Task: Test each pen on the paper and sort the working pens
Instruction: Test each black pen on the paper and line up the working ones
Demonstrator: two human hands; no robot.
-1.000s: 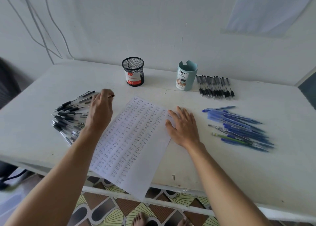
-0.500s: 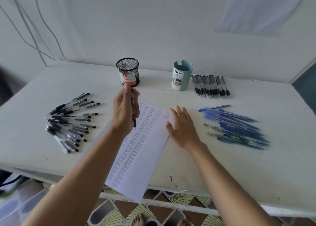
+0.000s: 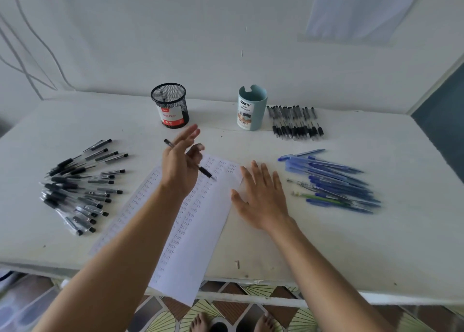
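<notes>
My left hand [image 3: 179, 167] is raised over the top of the paper [image 3: 200, 236] and pinches a black pen [image 3: 206, 173]. The pen's tip slants down to the right, just above the written rows. Some of that hand's fingers are stretched out. My right hand [image 3: 262, 198] lies flat with spread fingers on the paper's right edge and the table. The sheet is covered in rows of the word "test" and hangs over the table's front edge. A loose pile of black pens [image 3: 80, 186] lies to the left of the sheet.
A black mesh cup [image 3: 170, 105] and a teal organizer cup [image 3: 251, 108] stand at the back by the wall. A row of black pens [image 3: 293, 123] lies right of the teal cup. Blue pens [image 3: 331, 181] lie in a heap at the right. The white table [image 3: 351, 251] ends close to me.
My left hand took a black pen from the left pile and carried it right, over the paper. The pen now slants tip-down above the sheet. My right hand stayed flat.
</notes>
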